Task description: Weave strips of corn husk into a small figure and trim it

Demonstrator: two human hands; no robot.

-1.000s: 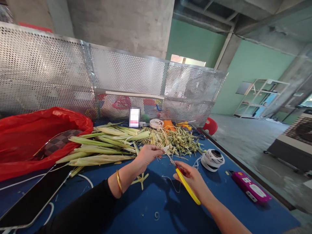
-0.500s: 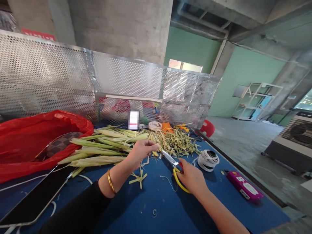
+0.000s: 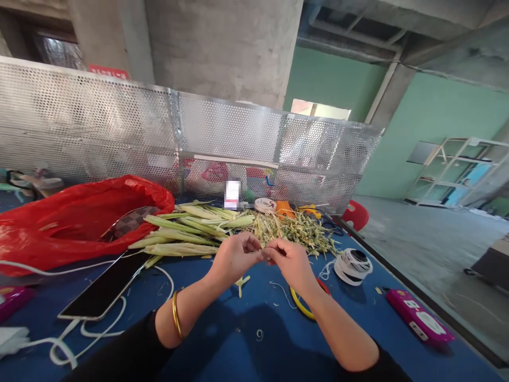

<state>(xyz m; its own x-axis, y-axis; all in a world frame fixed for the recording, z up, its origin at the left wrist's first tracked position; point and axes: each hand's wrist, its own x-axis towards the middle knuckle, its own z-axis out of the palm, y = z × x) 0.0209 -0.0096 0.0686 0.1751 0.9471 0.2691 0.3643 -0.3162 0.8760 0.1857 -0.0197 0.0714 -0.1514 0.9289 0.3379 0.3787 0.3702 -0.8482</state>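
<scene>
My left hand (image 3: 235,255) and my right hand (image 3: 289,261) meet fingertip to fingertip above the blue table. Both are closed in a pinch, and what lies between the fingers is too small to make out. Under my right forearm lie scissors with yellow and red handles (image 3: 303,306), partly covered. A small knotted piece of pale husk (image 3: 240,284) rests on the table below my left hand. Behind my hands are a bundle of pale green corn husks (image 3: 186,233) and a heap of small knotted husk pieces (image 3: 306,233).
A red plastic bag (image 3: 79,228) and a dark tablet (image 3: 104,286) with white cables lie at left. To the right are a spool of white cord (image 3: 353,267) and a purple pack (image 3: 418,317). A perforated metal screen (image 3: 230,127) stands along the back.
My right hand has let go of the scissors, which now lie on the table, and has moved left to meet my left hand. The view has turned a little to the left.
</scene>
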